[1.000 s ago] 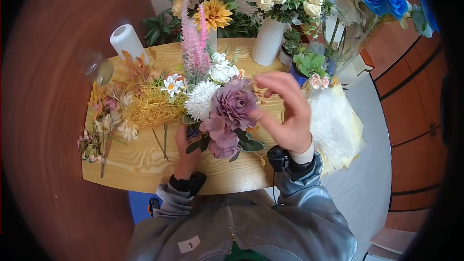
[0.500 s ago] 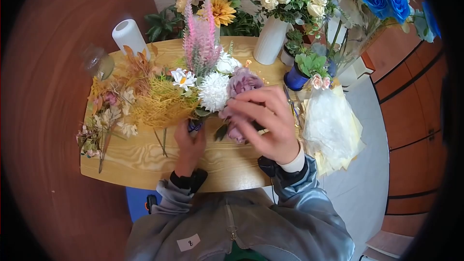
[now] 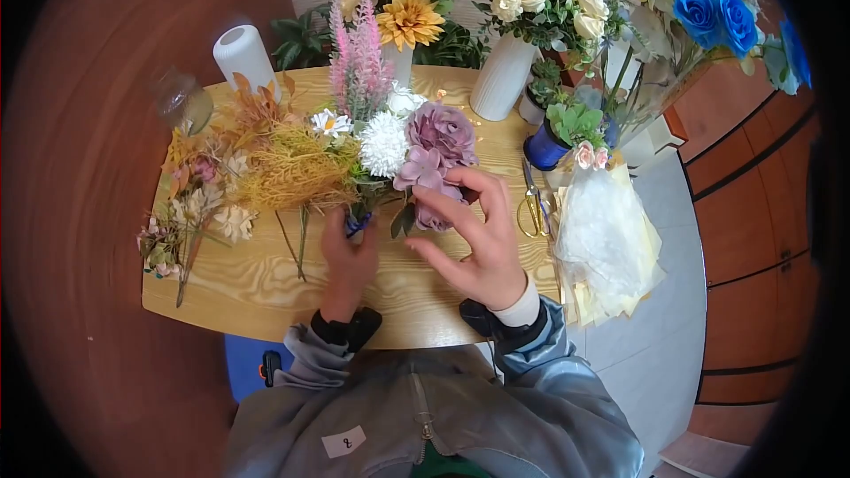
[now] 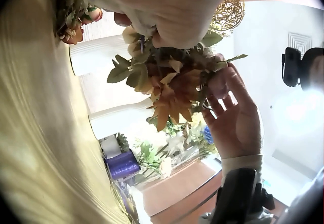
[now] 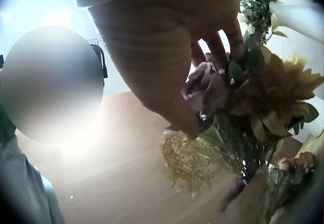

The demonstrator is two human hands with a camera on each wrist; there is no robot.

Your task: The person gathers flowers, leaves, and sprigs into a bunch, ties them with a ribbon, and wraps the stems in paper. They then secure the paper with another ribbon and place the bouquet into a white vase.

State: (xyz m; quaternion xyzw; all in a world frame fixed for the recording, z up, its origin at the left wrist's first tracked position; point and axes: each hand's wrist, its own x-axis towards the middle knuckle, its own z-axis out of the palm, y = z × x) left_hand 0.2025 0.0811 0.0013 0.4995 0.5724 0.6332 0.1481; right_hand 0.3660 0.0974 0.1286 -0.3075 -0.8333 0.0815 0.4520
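Observation:
The left hand point(image 3: 348, 257) grips the bouquet's stems low down, at a blue tie point(image 3: 357, 224). Above it spread mauve flowers point(image 3: 441, 133), a white pompom bloom point(image 3: 384, 144), a white daisy point(image 3: 331, 123), pink spikes point(image 3: 359, 62) and yellow filler point(image 3: 297, 168). With parted, slightly bent fingers, the right hand point(image 3: 485, 252) is at the lower mauve blooms; contact there is unclear. In the right wrist view, the right hand point(image 5: 152, 51) is beside a mauve bloom point(image 5: 205, 88), and the left hand point(image 5: 248, 201) is round the stems. An orange-yellow flower point(image 4: 174, 95) shows in the left wrist view.
Loose flowers point(image 3: 199, 208) lie at the table's left, near a white vase point(image 3: 243, 57) and a glass jar point(image 3: 186, 104). Gold-handled scissors point(image 3: 533, 212) and wrapping sheets point(image 3: 606, 239) lie right. Behind stand a filled white vase point(image 3: 503, 78) and a blue pot point(image 3: 545, 148).
The right hand has moved down and left from beside the large mauve flower to the lower blooms, its fingers spreading again after drawing closer together. The scissors show more fully. The left hand keeps its grip.

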